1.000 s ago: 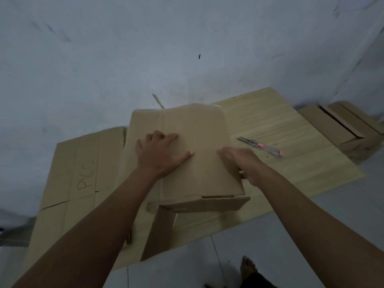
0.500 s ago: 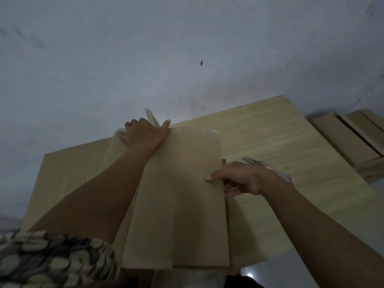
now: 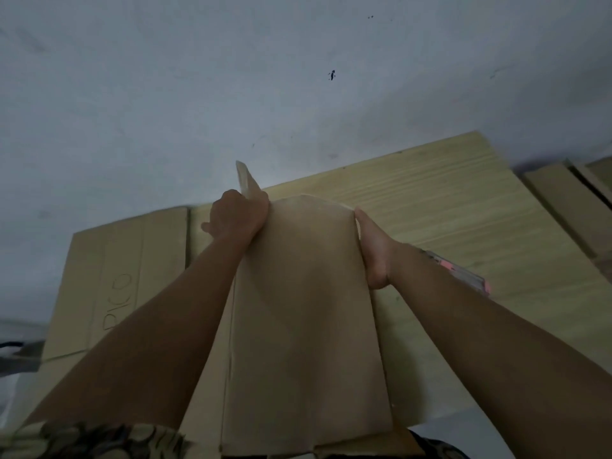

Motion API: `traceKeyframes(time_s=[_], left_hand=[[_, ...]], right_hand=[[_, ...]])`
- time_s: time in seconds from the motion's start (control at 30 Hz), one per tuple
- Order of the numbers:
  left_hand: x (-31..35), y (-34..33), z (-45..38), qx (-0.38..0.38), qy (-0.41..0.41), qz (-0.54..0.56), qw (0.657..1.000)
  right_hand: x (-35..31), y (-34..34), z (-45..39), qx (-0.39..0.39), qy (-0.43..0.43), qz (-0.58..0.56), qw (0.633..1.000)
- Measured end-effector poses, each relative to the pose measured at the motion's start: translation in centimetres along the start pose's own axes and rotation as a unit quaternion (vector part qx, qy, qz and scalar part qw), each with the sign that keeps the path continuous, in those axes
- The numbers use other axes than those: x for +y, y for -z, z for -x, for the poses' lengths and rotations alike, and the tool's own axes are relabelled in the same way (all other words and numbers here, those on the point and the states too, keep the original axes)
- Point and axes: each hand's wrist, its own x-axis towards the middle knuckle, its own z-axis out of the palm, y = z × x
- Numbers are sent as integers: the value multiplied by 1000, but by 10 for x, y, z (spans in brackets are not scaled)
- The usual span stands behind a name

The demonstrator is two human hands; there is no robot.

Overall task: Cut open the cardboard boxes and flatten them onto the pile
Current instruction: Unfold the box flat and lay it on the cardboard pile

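Note:
A brown cardboard box (image 3: 308,313), pressed nearly flat, lies lengthwise in front of me on the wooden board (image 3: 463,210). My left hand (image 3: 236,215) grips its far left corner, fingers curled over the edge beside an upright strip of tape or flap (image 3: 246,178). My right hand (image 3: 372,250) lies along the box's right edge near the far corner, fingers straight against the side. A box cutter (image 3: 463,274) with a pink tip lies on the board just right of my right forearm, partly hidden by it.
Flattened cardboard (image 3: 109,270) with handwriting lies at the left, half under the box. More cardboard boxes (image 3: 569,200) sit at the far right. A pale wall rises behind the board. A grey strap or bag (image 3: 16,352) shows at the left edge.
Both hands have moved from the middle of the box to its far end. The left hand now grips the far left corner; the right hand slid up the right edge. The box lies flatter.

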Motion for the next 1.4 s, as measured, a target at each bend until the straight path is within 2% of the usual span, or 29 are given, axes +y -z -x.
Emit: traceKeyframes(time_s=[0.17,0.3,0.43,0.63,0.83,0.97,1.1,1.17,1.27,1.4], left_hand=[[-3,5,6,11,-12,0,1000],[-8,13,8,52,-49,-22,997],[1,30,12,74,-90,-29,993],[1,62,18,93,-162,42,981],[-20,84,23,92,-211,52,972],[-34,90,21,132,-257,-15,957],[-35,87,25,176,-268,-45,946],[-35,83,27,170,-263,-61,948],[-36,73,35,139,-257,-60,955],[-48,50,54,35,-219,-55,974]], right_hand=[[26,1,-11,-50,-21,-26,998],[14,-2,-10,30,-19,20,999],[-5,-5,-2,73,10,38,997],[-25,-8,15,92,65,39,993],[-40,-8,38,99,139,13,985],[-45,-19,62,49,158,-72,984],[-45,-28,80,-5,174,-49,984],[-45,-34,82,-5,194,5,981],[-43,-44,76,53,195,121,972],[-21,-35,58,135,173,162,962]])
